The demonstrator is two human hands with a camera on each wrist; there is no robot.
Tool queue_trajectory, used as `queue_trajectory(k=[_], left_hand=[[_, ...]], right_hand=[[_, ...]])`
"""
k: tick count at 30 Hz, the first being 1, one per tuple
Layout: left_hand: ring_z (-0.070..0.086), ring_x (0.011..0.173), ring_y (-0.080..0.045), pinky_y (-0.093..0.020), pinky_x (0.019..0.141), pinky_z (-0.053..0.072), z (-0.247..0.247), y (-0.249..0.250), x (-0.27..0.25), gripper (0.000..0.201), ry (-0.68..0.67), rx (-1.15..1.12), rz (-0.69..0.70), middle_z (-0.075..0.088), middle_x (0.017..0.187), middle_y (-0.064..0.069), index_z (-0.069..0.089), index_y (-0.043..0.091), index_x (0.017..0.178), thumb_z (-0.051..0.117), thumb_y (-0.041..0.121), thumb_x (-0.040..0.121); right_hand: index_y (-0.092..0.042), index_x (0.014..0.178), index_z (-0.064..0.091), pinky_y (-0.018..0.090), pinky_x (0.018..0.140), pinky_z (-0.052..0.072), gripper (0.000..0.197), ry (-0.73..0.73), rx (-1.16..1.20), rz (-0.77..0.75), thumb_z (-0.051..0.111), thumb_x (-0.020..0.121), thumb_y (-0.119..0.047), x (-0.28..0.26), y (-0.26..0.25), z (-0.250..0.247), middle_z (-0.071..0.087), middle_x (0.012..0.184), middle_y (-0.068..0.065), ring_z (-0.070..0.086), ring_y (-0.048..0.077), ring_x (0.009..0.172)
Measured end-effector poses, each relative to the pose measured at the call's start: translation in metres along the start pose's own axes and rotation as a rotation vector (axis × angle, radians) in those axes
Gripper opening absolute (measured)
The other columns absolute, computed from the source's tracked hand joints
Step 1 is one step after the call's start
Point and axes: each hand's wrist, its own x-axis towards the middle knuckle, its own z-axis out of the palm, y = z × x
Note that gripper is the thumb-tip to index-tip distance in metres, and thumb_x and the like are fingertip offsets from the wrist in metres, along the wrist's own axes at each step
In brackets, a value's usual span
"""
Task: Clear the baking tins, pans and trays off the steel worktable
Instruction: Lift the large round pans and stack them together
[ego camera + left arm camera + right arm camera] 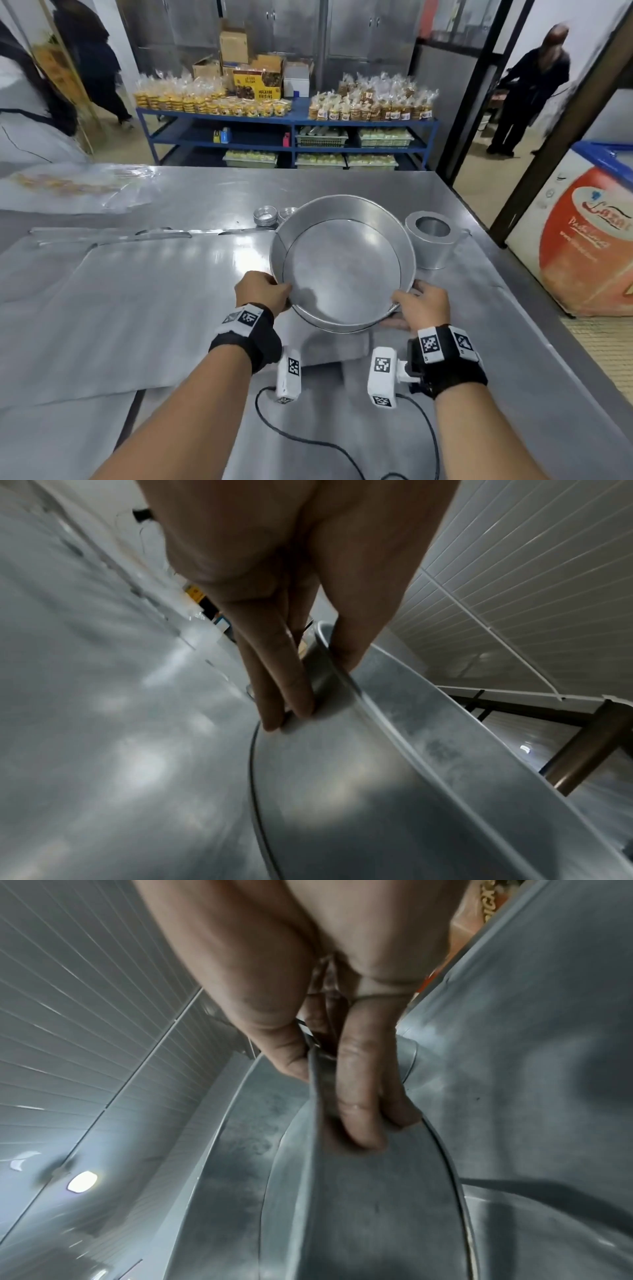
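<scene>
Pan (342, 263) under inspection is a large round metal one with a flat base, a low flaring wall and a thin rolled rim; its dull grey surface is showing cloudy smudges on the inner wall in both wrist views. It is sitting tilted, far edge raised toward the camera's view of the interior, over the right-hand part of the steel worktable (154, 291), and its near edge is casting a shadow on the steel below. Left hand (262, 291) is gripping the near-left rim, thumb lying inside the wall and fingers (291, 685) pressing the outer wall down to the base edge. Right hand (423, 303) is gripping the near-right rim likewise, thumb over the rim on the inside and fingers (359, 1096) curling against the outside wall. Both hands are thus clamping the same pan from opposite sides. Just beyond the pan on the table, a small stack of fluted tins (265, 216) is standing to the left, with another small tin (287, 214) partly hidden behind the pan's rim. A tapered metal mould (432, 240) with a hollow centre is standing just to the right of the pan. A clear plastic sheet (78, 186) is lying at the far left of the table.
</scene>
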Motion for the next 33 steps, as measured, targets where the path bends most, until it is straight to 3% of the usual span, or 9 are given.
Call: queue_trajectory(k=[5, 8, 11, 13, 16, 18, 21, 28, 33], left_hand=[[0.072, 0.063, -0.025, -0.029, 0.059, 0.061, 0.059, 0.01, 0.046, 0.016, -0.002, -0.028, -0.073, 0.074, 0.072, -0.01, 0.072, 0.003, 0.08, 0.065, 0.016, 0.074], [0.074, 0.068, -0.025, -0.036, 0.068, 0.063, 0.084, 0.026, 0.088, 0.015, 0.003, -0.091, -0.089, 0.075, 0.07, -0.006, 0.072, 0.007, 0.077, 0.066, 0.018, 0.068], [0.066, 0.053, -0.004, -0.016, 0.051, 0.053, 0.102, 0.045, 0.138, 0.009, 0.024, -0.091, -0.051, 0.07, 0.06, 0.002, 0.071, 0.009, 0.074, 0.07, 0.017, 0.075], [0.062, 0.048, 0.0, -0.01, 0.042, 0.042, 0.113, 0.06, 0.173, 0.009, 0.018, -0.089, -0.01, 0.067, 0.058, 0.006, 0.069, 0.013, 0.068, 0.071, 0.015, 0.076], [0.072, 0.075, -0.021, -0.027, 0.065, 0.059, 0.13, 0.074, 0.233, 0.017, 0.002, -0.119, 0.018, 0.075, 0.078, -0.009, 0.067, 0.012, 0.068, 0.075, 0.026, 0.06], [0.074, 0.086, -0.028, -0.04, 0.075, 0.062, 0.142, 0.081, 0.267, 0.02, -0.038, -0.179, 0.004, 0.073, 0.088, -0.016, 0.063, 0.01, 0.073, 0.075, 0.025, 0.066], [0.07, 0.08, -0.026, -0.038, 0.077, 0.062, 0.157, 0.09, 0.309, 0.021, 0.002, -0.104, 0.058, 0.067, 0.081, -0.011, 0.059, 0.013, 0.07, 0.072, 0.02, 0.084], [0.072, 0.085, -0.032, -0.044, 0.075, 0.062, 0.185, 0.089, 0.376, 0.02, 0.055, -0.071, 0.075, 0.068, 0.084, -0.015, 0.058, 0.014, 0.066, 0.071, 0.02, 0.079], [0.065, 0.069, -0.026, -0.032, 0.065, 0.06, 0.2, 0.078, 0.39, 0.024, 0.055, 0.045, 0.058, 0.063, 0.077, -0.009, 0.055, 0.012, 0.069, 0.069, 0.018, 0.087]], right_hand=[[-0.01, 0.099, 0.069, 0.061, 0.056, 0.057, 0.038, -0.025, 0.069, 0.006, 0.051, 0.077, 0.015, 0.072, -0.013, 0.031, 0.071, 0.093, 0.013, 0.069, 0.047, 0.076], [-0.009, 0.105, 0.067, 0.052, 0.055, 0.059, 0.039, -0.05, 0.103, 0.003, 0.051, 0.079, 0.015, 0.123, -0.023, 0.048, 0.072, 0.1, 0.015, 0.069, 0.047, 0.08], [-0.01, 0.104, 0.065, 0.046, 0.051, 0.06, 0.037, -0.079, 0.139, -0.005, 0.051, 0.082, 0.016, 0.172, -0.039, 0.068, 0.071, 0.093, 0.01, 0.07, 0.043, 0.079], [-0.01, 0.104, 0.066, 0.046, 0.052, 0.06, 0.036, -0.08, 0.141, -0.013, 0.052, 0.082, 0.015, 0.207, -0.047, 0.082, 0.071, 0.092, 0.01, 0.071, 0.042, 0.076], [-0.005, 0.11, 0.066, 0.048, 0.054, 0.06, 0.036, -0.08, 0.157, -0.001, 0.055, 0.081, 0.014, 0.261, -0.053, 0.102, 0.07, 0.098, 0.014, 0.071, 0.043, 0.078], [-0.002, 0.101, 0.067, 0.049, 0.057, 0.061, 0.028, -0.08, 0.149, -0.007, 0.056, 0.081, 0.015, 0.295, -0.055, 0.115, 0.071, 0.091, 0.013, 0.071, 0.041, 0.074], [-0.003, 0.083, 0.067, 0.052, 0.063, 0.06, 0.019, -0.09, 0.117, -0.012, 0.058, 0.077, 0.014, 0.337, -0.058, 0.135, 0.071, 0.08, 0.011, 0.071, 0.042, 0.065], [0.0, 0.087, 0.068, 0.049, 0.06, 0.061, 0.018, -0.091, 0.07, -0.021, 0.06, 0.079, 0.013, 0.401, -0.046, 0.165, 0.07, 0.076, 0.01, 0.071, 0.039, 0.064], [-0.005, 0.071, 0.067, 0.051, 0.061, 0.06, 0.015, -0.077, 0.008, -0.003, 0.06, 0.075, 0.008, 0.421, -0.023, 0.168, 0.071, 0.071, 0.013, 0.07, 0.041, 0.056]])
